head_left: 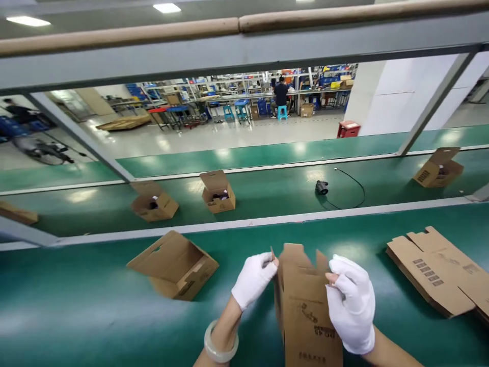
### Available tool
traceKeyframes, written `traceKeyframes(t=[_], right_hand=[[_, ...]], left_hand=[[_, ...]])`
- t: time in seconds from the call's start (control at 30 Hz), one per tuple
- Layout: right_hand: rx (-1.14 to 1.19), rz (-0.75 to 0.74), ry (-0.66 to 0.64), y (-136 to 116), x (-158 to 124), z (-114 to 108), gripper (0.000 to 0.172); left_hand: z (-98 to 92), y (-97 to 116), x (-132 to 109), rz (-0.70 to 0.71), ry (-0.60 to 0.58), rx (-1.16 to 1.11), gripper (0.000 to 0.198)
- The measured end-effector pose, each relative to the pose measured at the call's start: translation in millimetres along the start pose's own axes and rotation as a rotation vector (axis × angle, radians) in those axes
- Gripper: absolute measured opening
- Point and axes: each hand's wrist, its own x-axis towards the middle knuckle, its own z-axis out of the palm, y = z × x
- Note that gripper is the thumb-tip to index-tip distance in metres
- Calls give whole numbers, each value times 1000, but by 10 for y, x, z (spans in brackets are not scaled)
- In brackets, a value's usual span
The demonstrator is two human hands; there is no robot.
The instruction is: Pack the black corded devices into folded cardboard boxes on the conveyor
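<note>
A brown cardboard box point(311, 311), partly folded and printed with a drawing and text, stands in front of me on the green bench. My left hand point(254, 279), in a white glove with bare fingertips, pinches a flap at the box's upper left edge. On the other side, my right hand point(350, 305), gloved the same way, grips a flap at the upper right edge. Both thumbs press against the cardboard. To the left sits an open, erected box point(183, 270) with its lid tilted back. A stack of flat cardboard blanks point(439, 270) lies at the right.
Beyond a pale rail runs a green belt point(267, 188). On it stand open boxes with dark items inside, such as one box point(219, 196) and another point(439, 171). A black device point(321, 187) with a cable lies there too. Metal posts point(76, 135) rise beyond; a person point(281, 94) sits far back.
</note>
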Motion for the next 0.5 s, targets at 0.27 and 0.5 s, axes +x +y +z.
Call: traceKeyframes(t=[0.27,0.5], right_hand=[[-48,-146,-936,105,164,-235,31],[195,-51,-1309,0,137,-286,26]], left_hand=[[178,-68,-308,-44,-161,-113,51],[354,38,-643,33,-299,95,106]])
